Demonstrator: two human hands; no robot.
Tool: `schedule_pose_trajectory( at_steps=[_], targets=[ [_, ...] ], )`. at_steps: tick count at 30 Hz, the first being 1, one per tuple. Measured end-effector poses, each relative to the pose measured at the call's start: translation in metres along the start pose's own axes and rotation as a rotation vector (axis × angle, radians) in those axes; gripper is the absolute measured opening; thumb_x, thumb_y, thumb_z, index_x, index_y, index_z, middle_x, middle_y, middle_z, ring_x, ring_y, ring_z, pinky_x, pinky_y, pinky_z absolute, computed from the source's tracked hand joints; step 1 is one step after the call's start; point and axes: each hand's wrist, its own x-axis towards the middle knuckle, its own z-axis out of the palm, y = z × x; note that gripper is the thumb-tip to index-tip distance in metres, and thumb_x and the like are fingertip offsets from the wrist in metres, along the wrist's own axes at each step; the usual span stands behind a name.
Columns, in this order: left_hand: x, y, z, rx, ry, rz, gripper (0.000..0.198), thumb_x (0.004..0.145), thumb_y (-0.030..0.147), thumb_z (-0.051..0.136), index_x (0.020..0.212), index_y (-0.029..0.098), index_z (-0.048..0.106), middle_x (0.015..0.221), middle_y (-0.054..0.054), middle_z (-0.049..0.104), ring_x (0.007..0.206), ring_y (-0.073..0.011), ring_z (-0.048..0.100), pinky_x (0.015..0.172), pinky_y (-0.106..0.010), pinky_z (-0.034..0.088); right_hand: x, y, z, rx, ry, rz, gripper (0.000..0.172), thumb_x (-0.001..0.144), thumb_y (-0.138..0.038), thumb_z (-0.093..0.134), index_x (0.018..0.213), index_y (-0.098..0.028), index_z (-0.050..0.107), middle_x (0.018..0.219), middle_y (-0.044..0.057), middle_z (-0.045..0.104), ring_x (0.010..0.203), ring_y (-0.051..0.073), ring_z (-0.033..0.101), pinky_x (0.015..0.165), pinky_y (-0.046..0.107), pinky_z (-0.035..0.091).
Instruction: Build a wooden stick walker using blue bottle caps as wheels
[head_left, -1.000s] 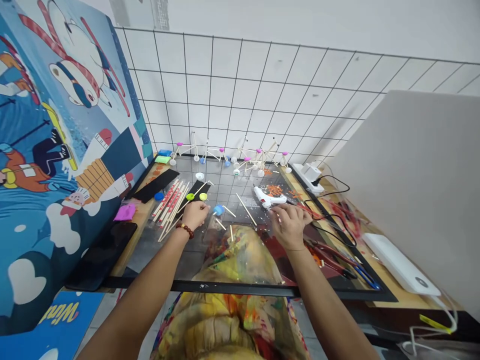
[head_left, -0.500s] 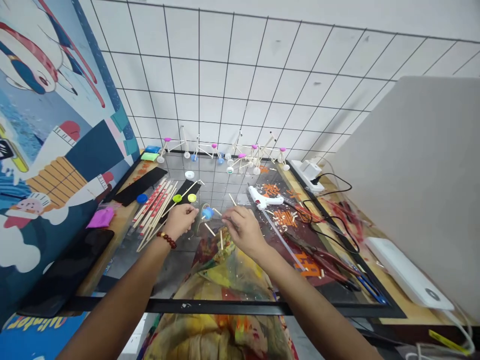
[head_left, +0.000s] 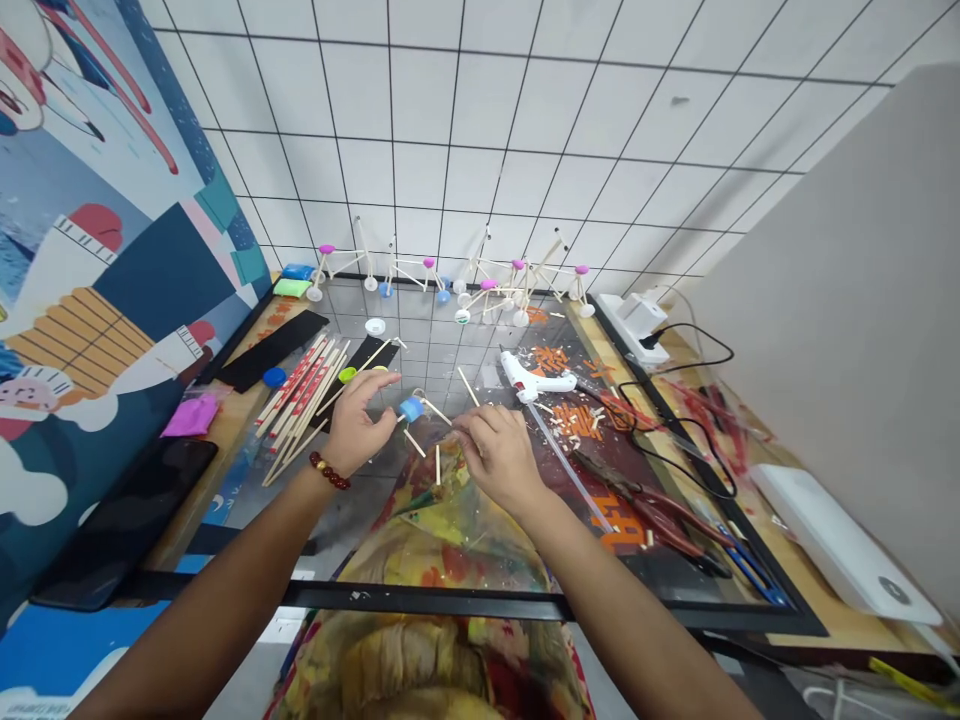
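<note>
My left hand (head_left: pixel 361 425) holds nothing, its thumb and fingers apart, just left of a light blue bottle cap (head_left: pixel 411 408). A short wooden stick (head_left: pixel 437 411) runs from the cap toward my right hand (head_left: pixel 495 450). The fingertips of my right hand are pinched at the stick's near end. Two loose cut sticks lie below the cap, one slanted (head_left: pixel 414 443) and one nearly upright in view (head_left: pixel 438 465). Beyond my right fingers lies another stick (head_left: pixel 468 386), its lower end hidden by the hand.
A white glue gun (head_left: pixel 536 380) and red-handled pliers (head_left: pixel 664 515) lie on the right. Chopsticks (head_left: pixel 304 400), a blue cap (head_left: pixel 274 377) and a phone (head_left: pixel 127 525) are on the left. Stick-and-cap models (head_left: pixel 487 285) stand along the back wall. A power strip (head_left: pixel 634 330) sits back right.
My left hand has opened, its thumb and fingers spreading away from the light blue cap. My right hand stays closed at the stick. The whole view has shifted slightly.
</note>
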Motion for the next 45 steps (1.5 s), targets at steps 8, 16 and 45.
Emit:
schedule_pose_trajectory(
  at_steps=[8,16,45],
  targets=[
    [-0.006,0.004,0.006,0.141,-0.152,0.036,0.054,0.078,0.026,0.067,0.130,0.020,0.055,0.125,-0.012,0.063,0.119,-0.0285,0.059,0.105,-0.046,0.049,-0.002,0.000,0.006,0.001,-0.046,-0.001,0.015,0.096,-0.020,0.054,0.104,-0.020,0.067,0.098,0.006,0.070,0.091,0.022,0.056,0.077,0.036,0.032],
    [-0.006,0.002,0.008,0.196,-0.199,0.000,0.055,0.076,0.031,0.073,0.127,0.020,0.056,0.120,-0.011,0.066,0.113,-0.0289,0.061,0.101,-0.046,0.050,-0.001,0.000,0.006,-0.034,-0.072,0.043,0.016,0.096,-0.024,0.054,0.104,-0.020,0.068,0.101,0.006,0.069,0.092,0.022,0.055,0.078,0.036,0.031],
    [0.000,0.003,0.017,0.273,-0.214,-0.068,0.024,0.075,0.033,0.071,0.096,0.022,0.070,0.098,-0.005,0.076,0.097,-0.0261,0.068,0.090,-0.042,0.050,0.027,0.002,0.029,0.041,-0.197,0.276,0.013,0.092,-0.026,0.059,0.093,-0.021,0.070,0.092,0.004,0.072,0.089,0.021,0.065,0.077,0.033,0.033]
  ],
)
